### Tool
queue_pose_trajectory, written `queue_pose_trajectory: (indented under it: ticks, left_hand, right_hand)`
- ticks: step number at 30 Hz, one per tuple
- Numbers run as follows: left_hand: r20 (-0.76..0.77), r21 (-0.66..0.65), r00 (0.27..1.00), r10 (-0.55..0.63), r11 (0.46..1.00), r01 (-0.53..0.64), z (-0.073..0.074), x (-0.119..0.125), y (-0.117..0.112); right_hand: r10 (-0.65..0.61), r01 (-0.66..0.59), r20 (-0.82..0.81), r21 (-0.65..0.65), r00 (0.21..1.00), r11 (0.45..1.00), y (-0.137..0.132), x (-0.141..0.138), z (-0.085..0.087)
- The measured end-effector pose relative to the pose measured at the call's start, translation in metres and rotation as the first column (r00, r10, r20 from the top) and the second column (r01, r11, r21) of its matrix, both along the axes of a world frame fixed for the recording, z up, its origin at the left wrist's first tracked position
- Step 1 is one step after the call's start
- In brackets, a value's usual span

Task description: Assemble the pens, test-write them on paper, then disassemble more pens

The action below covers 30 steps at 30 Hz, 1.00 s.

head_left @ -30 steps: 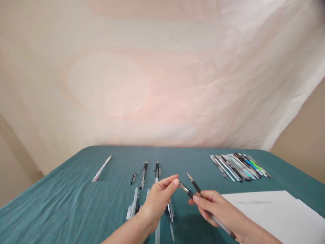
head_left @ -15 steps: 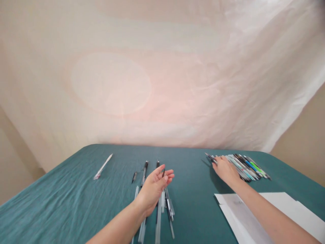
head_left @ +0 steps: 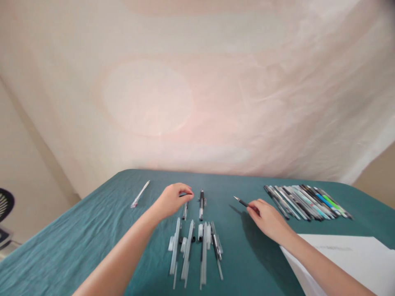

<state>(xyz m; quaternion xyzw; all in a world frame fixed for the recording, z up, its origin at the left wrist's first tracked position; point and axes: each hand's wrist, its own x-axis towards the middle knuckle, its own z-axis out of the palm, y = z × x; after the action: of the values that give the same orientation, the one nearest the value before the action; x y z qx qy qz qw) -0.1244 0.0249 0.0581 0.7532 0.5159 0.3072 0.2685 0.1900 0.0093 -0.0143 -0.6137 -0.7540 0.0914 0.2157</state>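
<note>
Over the middle of the table, my left hand pinches a small dark pen part, thin and partly covered by the fingers. Just under those fingertips a short dark pen lies on the cloth, partly hidden. To its right is another dark pen with a clear end. My right hand is closed round an uncapped pen, its silver tip pointing left and away from me. Nearer to me lie several groups of clear pen barrels, refills and caps, side by side.
A row of assorted pens lies at the back right. White paper sheets sit under my right forearm. One white pen lies alone at the back left. A black round object shows beyond the table's left edge.
My right hand has come left from the pen row with the pen in it. My left hand has moved left and away, and has turned palm down. The view has shifted left.
</note>
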Motion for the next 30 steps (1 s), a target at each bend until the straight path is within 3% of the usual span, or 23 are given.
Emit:
queue_pose_trajectory:
  ticks: [2, 4, 9, 16, 23, 26, 30]
  left_hand:
    - [-0.345, 0.109, 0.925, 0.161, 0.985, -0.131, 0.0, -0.032, 0.011]
    - [-0.576, 0.068, 0.762, 0.296, 0.946, -0.316, -0.003, -0.062, 0.02]
    - [-0.66, 0.022, 0.651, 0.376, 0.875, -0.483, -0.015, -0.107, 0.03]
    - [-0.687, 0.043, 0.565, 0.457, 0.802, -0.596, -0.024, -0.125, 0.034]
    - [-0.661, 0.113, 0.571, 0.487, 0.817, -0.566, -0.018, -0.125, 0.038]
    - [-0.63, 0.115, 0.655, 0.418, 0.884, -0.453, -0.016, -0.109, 0.038]
    - [-0.585, 0.063, 0.778, 0.23, 0.969, -0.239, -0.019, -0.075, 0.031]
  right_hand:
    - [0.005, -0.005, -0.034, -0.01, 0.999, 1.0, -0.007, -0.008, 0.0]
    - [0.001, -0.002, -0.054, -0.021, 0.999, 1.0, -0.011, -0.013, 0.0]
    - [-0.003, 0.001, -0.071, -0.03, 0.997, 1.0, -0.011, -0.011, -0.003]
    - [0.001, -0.006, -0.115, -0.043, 0.993, 0.999, -0.012, -0.007, -0.008]
    - [-0.029, 0.026, -0.114, -0.024, 0.993, 0.999, -0.002, 0.01, -0.013]
    - [-0.091, 0.09, -0.087, -0.012, 0.992, 0.996, 0.013, 0.032, -0.017]
    - [-0.23, 0.229, 0.004, 0.08, 0.973, 0.97, 0.033, 0.073, -0.03]
